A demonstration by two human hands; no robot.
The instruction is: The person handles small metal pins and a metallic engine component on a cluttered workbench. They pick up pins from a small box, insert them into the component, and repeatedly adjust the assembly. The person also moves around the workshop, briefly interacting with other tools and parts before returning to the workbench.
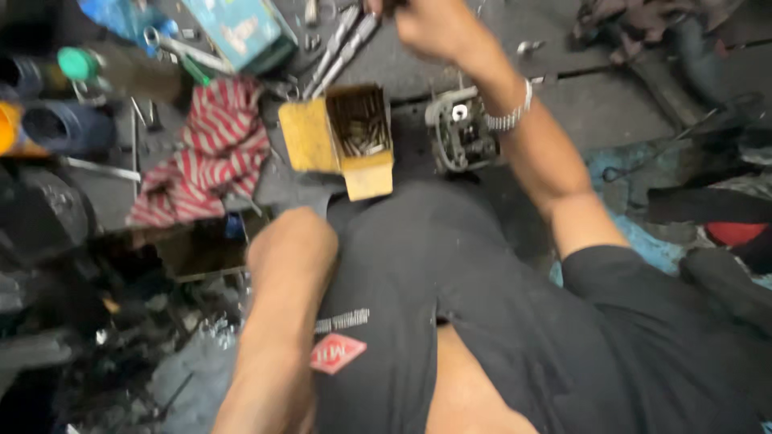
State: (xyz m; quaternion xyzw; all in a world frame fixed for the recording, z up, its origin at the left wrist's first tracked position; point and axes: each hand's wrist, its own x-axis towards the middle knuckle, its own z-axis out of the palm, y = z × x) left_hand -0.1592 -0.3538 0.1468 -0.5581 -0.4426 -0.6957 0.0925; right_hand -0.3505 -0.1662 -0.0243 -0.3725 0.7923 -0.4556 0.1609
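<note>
My right hand [430, 26] reaches far forward to the top edge of the view, with a metal bracelet [511, 112] on the wrist. Its fingers curl at the frame's edge and are partly cut off, so whatever they hold is hidden. Just left of the hand lie two long metal rods [344, 47]. Below them stands an open yellow cardboard box [366, 178] with several small metal pieces inside. A grey metal engine part [460, 128] sits under my right forearm. A bare bent limb [285, 265] rises at lower left; my left hand is not visible.
A red-and-white striped cloth [211, 145] lies left of the box. A teal carton [241, 30], a green-capped bottle [80, 64] and loose wrenches crowd the top left. Dark parts and clutter fill the left side, with rags and a red item [736, 233] at right.
</note>
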